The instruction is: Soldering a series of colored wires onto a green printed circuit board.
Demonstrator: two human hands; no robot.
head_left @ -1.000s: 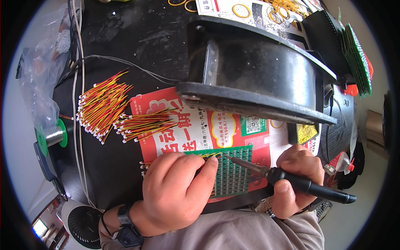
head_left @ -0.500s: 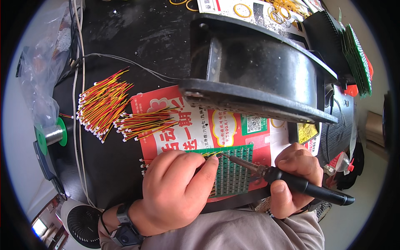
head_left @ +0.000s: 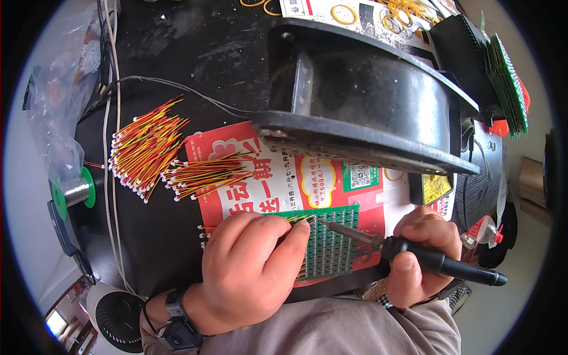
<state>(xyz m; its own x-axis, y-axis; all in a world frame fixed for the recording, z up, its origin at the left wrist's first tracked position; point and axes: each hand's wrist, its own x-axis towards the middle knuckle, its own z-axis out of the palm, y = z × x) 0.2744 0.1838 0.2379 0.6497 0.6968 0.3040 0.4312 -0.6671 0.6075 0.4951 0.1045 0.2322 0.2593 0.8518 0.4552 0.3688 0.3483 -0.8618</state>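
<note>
A green circuit board [head_left: 331, 248] with rows of small solder pads lies on a red printed sheet [head_left: 370, 219]. My left hand [head_left: 251, 269] rests over the board's left part, its fingers closed on thin yellow wires [head_left: 300, 219] whose ends reach the upper rows. The palm hides much of the wires and the board's left edge. In my right hand [head_left: 423, 254] is a black-handled soldering iron [head_left: 438, 260]. Its tip points left, just above the board and close to the wire ends at my left fingertips; whether it touches, I cannot tell.
Red-and-yellow wires with white connectors lie in a big bundle [head_left: 148, 151] and a smaller bundle [head_left: 207, 174] at left. A solder spool [head_left: 76, 190] stands beyond white cables. A large black fan [head_left: 370, 97] looms over the sheet. Yellow sponge [head_left: 436, 187] sits at right.
The soldering iron and my right hand have shifted slightly right, drawing the tip a little away from the wire ends. My left hand has barely moved.
</note>
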